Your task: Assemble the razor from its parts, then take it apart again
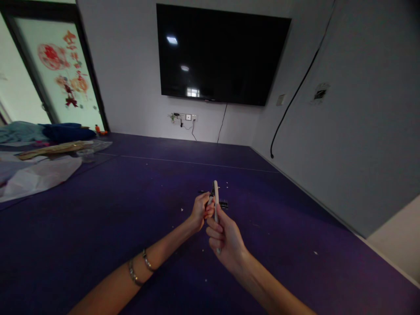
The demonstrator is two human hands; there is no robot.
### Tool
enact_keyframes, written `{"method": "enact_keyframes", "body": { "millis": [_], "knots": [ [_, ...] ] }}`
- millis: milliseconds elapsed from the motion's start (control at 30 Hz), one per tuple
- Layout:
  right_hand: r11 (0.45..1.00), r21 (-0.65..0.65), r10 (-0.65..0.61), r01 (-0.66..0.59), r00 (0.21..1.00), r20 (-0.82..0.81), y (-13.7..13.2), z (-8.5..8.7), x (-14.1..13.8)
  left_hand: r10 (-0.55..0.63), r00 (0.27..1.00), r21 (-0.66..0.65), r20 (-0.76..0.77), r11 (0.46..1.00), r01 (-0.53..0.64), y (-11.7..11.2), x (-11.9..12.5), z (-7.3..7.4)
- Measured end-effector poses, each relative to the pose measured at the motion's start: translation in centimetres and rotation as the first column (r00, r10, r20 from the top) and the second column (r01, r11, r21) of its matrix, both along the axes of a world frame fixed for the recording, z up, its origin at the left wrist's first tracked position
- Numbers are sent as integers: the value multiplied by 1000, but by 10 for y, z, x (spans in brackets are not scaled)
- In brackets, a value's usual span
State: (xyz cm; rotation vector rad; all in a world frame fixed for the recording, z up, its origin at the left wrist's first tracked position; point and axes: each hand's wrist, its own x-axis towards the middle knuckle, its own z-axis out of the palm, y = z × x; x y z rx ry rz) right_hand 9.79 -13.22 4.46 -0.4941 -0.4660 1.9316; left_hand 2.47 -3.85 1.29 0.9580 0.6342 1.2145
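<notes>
My right hand (226,236) is closed around a slim, off-white stick with a rounded top (215,192), held upright in front of me. Just to its left, my left hand (200,210) pinches a small light-grey piece with a dark upper end (210,200). That dark end is right beside the stick; whether the two touch I cannot tell. Behind my hands, a small dark object (224,204) lies on the purple surface (131,232), partly hidden by the stick and fingers. Two bracelets circle my left wrist and forearm.
Small white scraps (227,185) are scattered over the purple surface. At the left are translucent plastic sheeting (42,175), a tan flat piece (55,149) and dark blue cloth (67,132). A television (223,57) hangs on the far wall; a black cable (295,96) dangles at the right.
</notes>
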Motion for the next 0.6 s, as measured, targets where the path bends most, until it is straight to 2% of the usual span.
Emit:
{"method": "enact_keyframes", "body": {
  "millis": [167,300,433,600],
  "knots": [
    [997,-65,35,-37,999,-31,-4,0,2,-22,1000,-42,7,999,23,2,-1,0],
    [998,-57,-4,1,999,-45,-1,5,7,-50,998,4,33,999,50,2,-2,0],
    [997,-72,-36,33,998,-46,-2,1,6,-77,997,-10,30,997,77,-1,-3,2],
    [998,-56,-10,7,999,-44,-4,2,6,-53,998,3,21,999,53,-2,0,-1]
  ]
}}
